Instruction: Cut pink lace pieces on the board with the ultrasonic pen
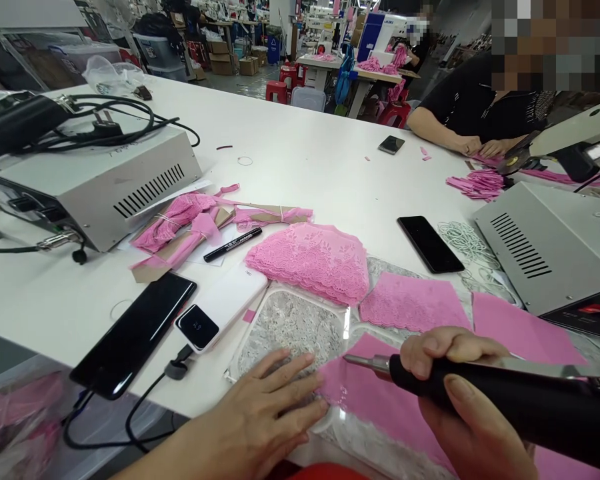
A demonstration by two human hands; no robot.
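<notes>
My right hand [460, 393] is wrapped round a black handheld ultrasonic cutter [520, 400]. Its metal tip touches or hovers just over the upper left of a pink fabric piece [375, 387]; which, I cannot tell. With fingers spread, my left hand [265, 413] lies flat at the left edge of that fabric. Beneath is a grey-patterned board [295, 327] with clear raised dividers. Beyond it sits a stack of pink lace pieces [310, 260]. A pink lace-edged panel [415, 303] and another pink piece [525, 327] lie to the right.
At left stand a grey box unit [125, 173] with cables, a large phone [135, 333], a white power bank [225, 307] and a marker [233, 245]. Another grey box [560, 247] and a phone [430, 243] are at right. Across the table, a person [470, 107] handles pink strips.
</notes>
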